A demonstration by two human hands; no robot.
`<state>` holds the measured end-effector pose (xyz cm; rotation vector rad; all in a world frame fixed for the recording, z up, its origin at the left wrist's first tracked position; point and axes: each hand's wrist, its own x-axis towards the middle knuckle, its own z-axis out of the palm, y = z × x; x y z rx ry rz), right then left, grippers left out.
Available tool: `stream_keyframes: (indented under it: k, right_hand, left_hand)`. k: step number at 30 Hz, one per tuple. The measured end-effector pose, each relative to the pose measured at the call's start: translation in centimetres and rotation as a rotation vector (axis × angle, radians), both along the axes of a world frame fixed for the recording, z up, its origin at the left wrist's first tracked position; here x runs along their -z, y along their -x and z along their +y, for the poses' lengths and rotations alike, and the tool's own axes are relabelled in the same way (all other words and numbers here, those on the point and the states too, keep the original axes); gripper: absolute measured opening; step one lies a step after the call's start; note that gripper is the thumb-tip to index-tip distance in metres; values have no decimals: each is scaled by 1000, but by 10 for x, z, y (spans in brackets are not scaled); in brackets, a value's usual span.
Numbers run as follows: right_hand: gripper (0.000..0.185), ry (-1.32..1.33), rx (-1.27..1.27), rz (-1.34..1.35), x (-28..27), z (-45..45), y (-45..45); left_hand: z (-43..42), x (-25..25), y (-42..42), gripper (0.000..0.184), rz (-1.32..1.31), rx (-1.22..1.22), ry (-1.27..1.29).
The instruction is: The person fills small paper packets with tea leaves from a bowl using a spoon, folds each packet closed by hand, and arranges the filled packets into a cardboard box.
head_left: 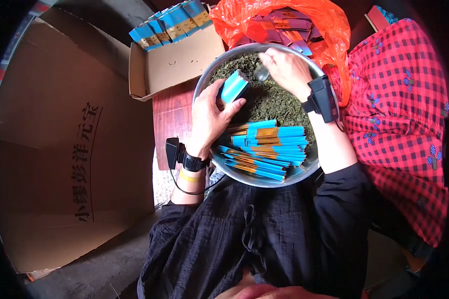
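My left hand (pixel 208 117) is wrapped round a small blue paper box (pixel 234 85), tilted over the left side of a round metal basin (pixel 257 183). Dark green dried leaves (pixel 279 102) fill the basin's upper part. Over them, my right hand (pixel 289 71) is closed on a spoon (pixel 261 73), its bowl down by the leaves and slightly blurred. Whether the spoon carries any leaves I cannot tell. Several flat blue and gold boxes (pixel 269 149) lie fanned in the basin's near part, below my left hand.
A shallow cardboard tray (pixel 179 67) at the upper left holds upright blue boxes (pixel 177 22) along its back. Behind the basin sits an orange-red plastic bag (pixel 329 25) with purple packets (pixel 284 25). A large carton (pixel 45 139) stands left; red checked cloth (pixel 399 99) hangs right.
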<state>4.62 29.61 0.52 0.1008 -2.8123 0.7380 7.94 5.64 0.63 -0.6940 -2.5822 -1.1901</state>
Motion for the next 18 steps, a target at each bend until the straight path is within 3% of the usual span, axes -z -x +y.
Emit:
stream_keyframes:
  k: [4, 6, 8, 14, 18]
  right_hand:
    - [37, 83, -53, 84, 15, -4, 1]
    - [39, 485, -112, -191, 17, 1, 5]
    - [41, 546, -114, -223, 14, 5, 5]
    - [43, 709, 16, 25, -4, 11, 3]
    - [44, 710, -48, 185, -20, -10, -12]
  left_hand:
    - [1, -4, -2, 61, -118, -22, -8]
    - [-1, 2, 0, 62, -9, -4, -14]
    - [-1, -1, -2, 62, -67, -10, -13]
    - [-1, -6, -3, 63, -149, -25, 22]
    - [0, -17, -5, 67, -279, -45, 95]
